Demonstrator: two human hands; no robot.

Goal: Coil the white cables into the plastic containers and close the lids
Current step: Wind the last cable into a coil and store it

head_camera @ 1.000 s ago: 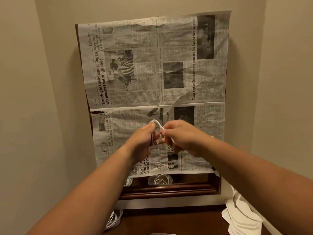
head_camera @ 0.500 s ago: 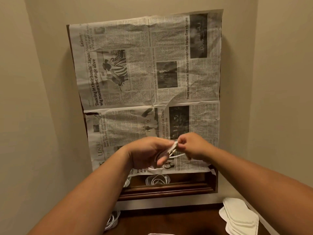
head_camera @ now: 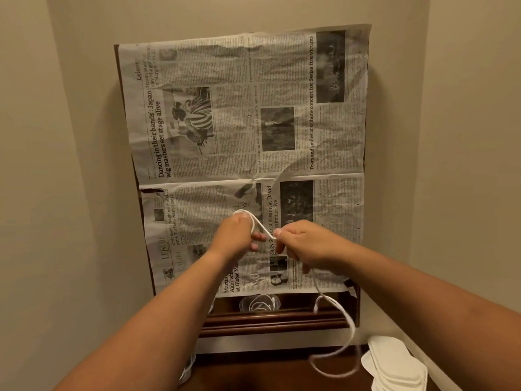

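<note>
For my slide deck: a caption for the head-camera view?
Left hand and right hand loop a white cable before a newspaper.

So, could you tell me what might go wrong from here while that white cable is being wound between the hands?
1. The long tail of the thin white cable swings loose below the right hand; it could snag or tangle before it is wound in.
2. The loop around the left hand looks slack and might slip off the fingers.
3. The swinging tail hangs close to the stack of white lids and could knock them.
</note>
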